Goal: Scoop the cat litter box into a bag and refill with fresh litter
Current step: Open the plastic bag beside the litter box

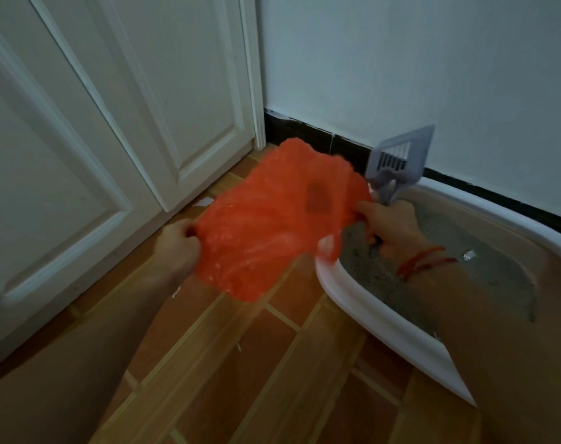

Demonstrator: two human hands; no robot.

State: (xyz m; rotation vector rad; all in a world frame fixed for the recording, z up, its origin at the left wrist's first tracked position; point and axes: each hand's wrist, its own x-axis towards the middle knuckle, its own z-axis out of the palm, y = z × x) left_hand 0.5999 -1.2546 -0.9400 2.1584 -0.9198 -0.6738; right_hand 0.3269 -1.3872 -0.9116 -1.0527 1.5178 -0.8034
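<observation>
An orange plastic bag (269, 219) is stretched between my two hands above the floor. My left hand (176, 241) pinches its left edge. My right hand (391, 229) grips the bag's right edge together with the handle of a grey slotted litter scoop (397, 158), whose head points up and away. Under my right forearm sits a white-rimmed litter box (385, 328) holding grey litter (484, 261). A red string bracelet is on my right wrist.
White panelled doors (96, 139) stand at the left, a white wall with a black skirting (465, 184) runs behind the box. The floor is brown tile (256, 363) with a few white scraps on it.
</observation>
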